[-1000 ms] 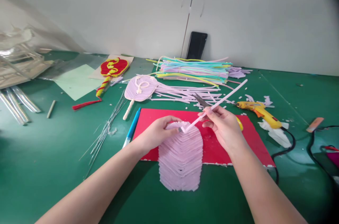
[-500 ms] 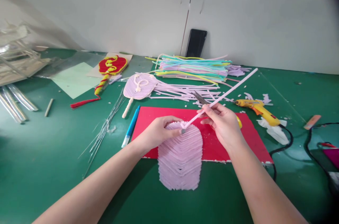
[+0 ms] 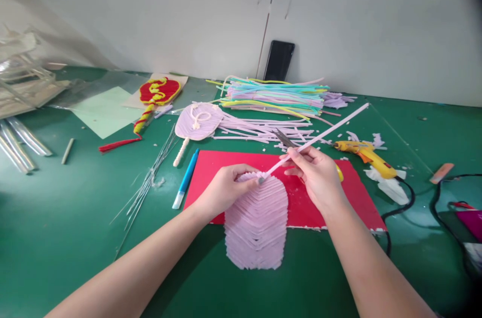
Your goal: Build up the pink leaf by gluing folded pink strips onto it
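Observation:
My left hand [image 3: 229, 187] pinches the top edge of a pale purple panel [image 3: 256, 227] made of slanted rows of pipe cleaner. The panel hangs over the near edge of a red board [image 3: 316, 177]. Between thumb and fingers, my right hand [image 3: 316, 172] grips a long pale purple pipe cleaner [image 3: 335, 126]. Its lower end meets the panel's top at my left thumb, and its free end points up to the right. Scissors [image 3: 284, 138] also sit in my right hand, blades sticking out past the fingers; part of a yellow handle [image 3: 339, 172] shows behind the hand.
Behind the board lie loose purple pipe cleaners [image 3: 256, 127] and a multicoloured bundle [image 3: 274, 95]. A yellow glue gun [image 3: 371, 157] with a black cord is at right. At left are a blue pen [image 3: 186, 177], thin wires [image 3: 150, 177], a purple fan [image 3: 199, 121] and a red fan [image 3: 165, 91].
The pipe cleaner's free end has swung slightly down and to the right. Its lower end now lies closer to the panel's top edge under my left thumb. Both hands have stayed nearly in place.

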Demonstrator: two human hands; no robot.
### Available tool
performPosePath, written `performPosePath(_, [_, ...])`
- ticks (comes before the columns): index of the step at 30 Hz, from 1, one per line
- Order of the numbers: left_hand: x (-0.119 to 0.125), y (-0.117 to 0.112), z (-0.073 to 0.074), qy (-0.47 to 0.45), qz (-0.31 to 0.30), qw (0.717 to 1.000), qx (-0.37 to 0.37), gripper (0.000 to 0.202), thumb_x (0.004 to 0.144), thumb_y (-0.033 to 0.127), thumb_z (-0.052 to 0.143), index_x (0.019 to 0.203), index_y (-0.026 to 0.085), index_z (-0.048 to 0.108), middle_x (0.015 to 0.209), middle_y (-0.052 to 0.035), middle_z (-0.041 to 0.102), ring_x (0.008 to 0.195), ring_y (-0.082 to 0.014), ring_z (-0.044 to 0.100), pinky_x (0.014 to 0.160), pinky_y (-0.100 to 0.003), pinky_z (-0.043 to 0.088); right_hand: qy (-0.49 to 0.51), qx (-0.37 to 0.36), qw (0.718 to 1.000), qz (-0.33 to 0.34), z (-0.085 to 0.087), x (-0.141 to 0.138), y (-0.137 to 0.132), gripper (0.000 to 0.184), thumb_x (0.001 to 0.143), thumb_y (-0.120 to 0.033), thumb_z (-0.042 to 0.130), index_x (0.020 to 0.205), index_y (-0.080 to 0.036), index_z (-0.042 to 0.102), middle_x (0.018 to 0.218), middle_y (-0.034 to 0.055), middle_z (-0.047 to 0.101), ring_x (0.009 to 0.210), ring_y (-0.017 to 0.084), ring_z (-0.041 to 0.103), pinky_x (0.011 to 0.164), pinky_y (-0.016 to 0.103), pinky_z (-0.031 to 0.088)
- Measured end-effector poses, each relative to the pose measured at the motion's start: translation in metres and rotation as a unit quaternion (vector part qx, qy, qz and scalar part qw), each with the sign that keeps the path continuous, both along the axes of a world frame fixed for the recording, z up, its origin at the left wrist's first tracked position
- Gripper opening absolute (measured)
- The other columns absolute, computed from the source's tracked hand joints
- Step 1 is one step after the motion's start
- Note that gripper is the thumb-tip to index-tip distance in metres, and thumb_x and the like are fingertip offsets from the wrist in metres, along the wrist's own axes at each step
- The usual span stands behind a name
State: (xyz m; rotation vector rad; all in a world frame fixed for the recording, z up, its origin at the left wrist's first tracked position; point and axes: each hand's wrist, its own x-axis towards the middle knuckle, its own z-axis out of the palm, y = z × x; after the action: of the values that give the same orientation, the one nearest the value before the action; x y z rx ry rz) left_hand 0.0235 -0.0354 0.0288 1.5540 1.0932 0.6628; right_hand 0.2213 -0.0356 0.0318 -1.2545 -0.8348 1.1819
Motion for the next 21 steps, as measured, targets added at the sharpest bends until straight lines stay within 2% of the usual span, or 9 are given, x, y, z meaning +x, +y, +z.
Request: performPosePath(21, [-0.0005, -0.0013, -0.0019, 0.018, 0.012, 1.0, -0.004, 0.034, 0.08, 0.048, 0.057, 0.085, 0.017, 0.069, 0.087, -0.0025, 0.071, 0.081, -0.0184, 0.063, 0.067, -0.023, 0.045, -0.005, 0.0, 1.0, -0.007, -0.0004, 0.0, 0.0, 0.028, 0.062, -0.035, 0.08, 0.073, -0.016, 0.064, 0.067, 0.0029, 0.071, 0.056, 0.013, 0.067, 0.048, 0.018, 0.056])
